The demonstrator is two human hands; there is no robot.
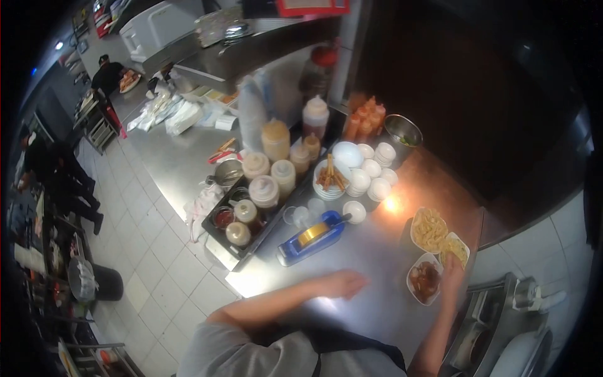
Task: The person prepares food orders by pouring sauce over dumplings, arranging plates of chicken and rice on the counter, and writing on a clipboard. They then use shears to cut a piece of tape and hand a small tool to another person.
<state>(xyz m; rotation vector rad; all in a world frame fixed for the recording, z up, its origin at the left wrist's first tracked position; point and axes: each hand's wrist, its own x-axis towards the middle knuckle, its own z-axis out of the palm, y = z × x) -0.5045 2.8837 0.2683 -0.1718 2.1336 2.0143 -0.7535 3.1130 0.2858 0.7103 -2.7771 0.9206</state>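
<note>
My left hand (347,284) is above the steel counter, near the blue tape dispenser (311,239) with its yellow roll. Its fingers are loosely stretched and it holds nothing. At the right, my right hand (451,273) has its fingers closed at the near edge of a small white bowl of yellowish food (455,249); exactly how they grip it is blurred. Beside it is a white container of fries or chips (429,230). Just left of my right hand stands a white bowl of brown, sauced pieces of food (424,282).
A black tray of squeeze bottles (264,190) stands left of the dispenser. Behind are stacked white cups (359,181), a bowl of brown sticks (331,179), orange bottles (364,119) and a metal bowl (402,130). Other people (59,166) are at the far left.
</note>
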